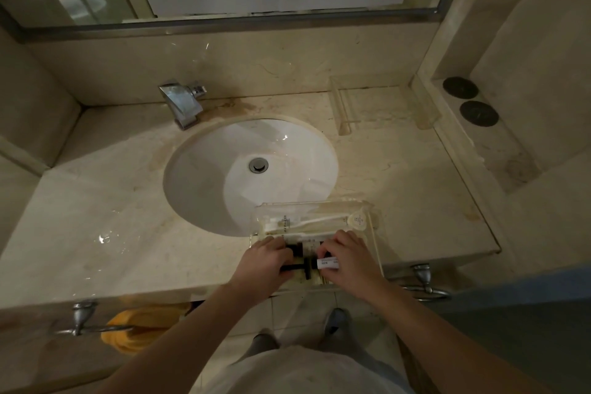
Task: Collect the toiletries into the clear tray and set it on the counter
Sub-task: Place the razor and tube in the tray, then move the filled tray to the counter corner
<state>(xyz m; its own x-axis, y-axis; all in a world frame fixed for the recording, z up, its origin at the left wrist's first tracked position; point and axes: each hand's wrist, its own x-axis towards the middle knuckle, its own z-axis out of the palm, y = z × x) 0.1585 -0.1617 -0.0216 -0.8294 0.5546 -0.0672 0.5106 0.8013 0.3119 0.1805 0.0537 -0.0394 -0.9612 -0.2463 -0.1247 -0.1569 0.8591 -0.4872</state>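
A clear tray [367, 211] rests at the front edge of the beige marble counter [96, 201], just right of the sink. Inside it lie a wrapped white toothbrush [313, 221], a round white packet [358, 221] and small black-capped bottles [299, 251]. My left hand [262, 261] reaches into the tray's near left side, fingers closed around a black-capped bottle. My right hand [347, 261] is in the near right side, gripping a small white tube [327, 264]. Both hands hide much of the tray's near half.
A white oval sink [224, 169] with a chrome faucet [184, 102] fills the counter's middle. A second clear tray [345, 112] stands at the back right. Two dark round discs [470, 99] lie on the right ledge. A yellow cloth [140, 326] hangs below the counter.
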